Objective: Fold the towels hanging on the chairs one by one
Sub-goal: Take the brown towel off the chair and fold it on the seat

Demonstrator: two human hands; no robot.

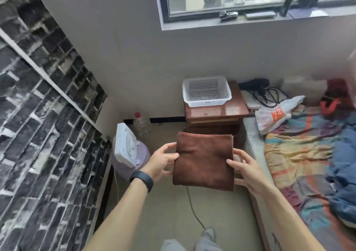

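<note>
A brown towel [204, 160], folded into a thick square, is held flat in the air in front of me above the floor. My left hand [163, 161] grips its left edge, thumb on top and fingers underneath. My right hand [243, 170] grips the right edge the same way. A black band is on my left wrist. No chair shows in this view.
A white plastic basket [207, 91] sits on a brown bedside cabinet [234, 109] against the far wall. A bed with a striped sheet [300, 154] and a plastic bag [275, 114] lies to the right. A white fan [126, 146], a bottle [141, 123] and a floor cable [192, 208] are left and below.
</note>
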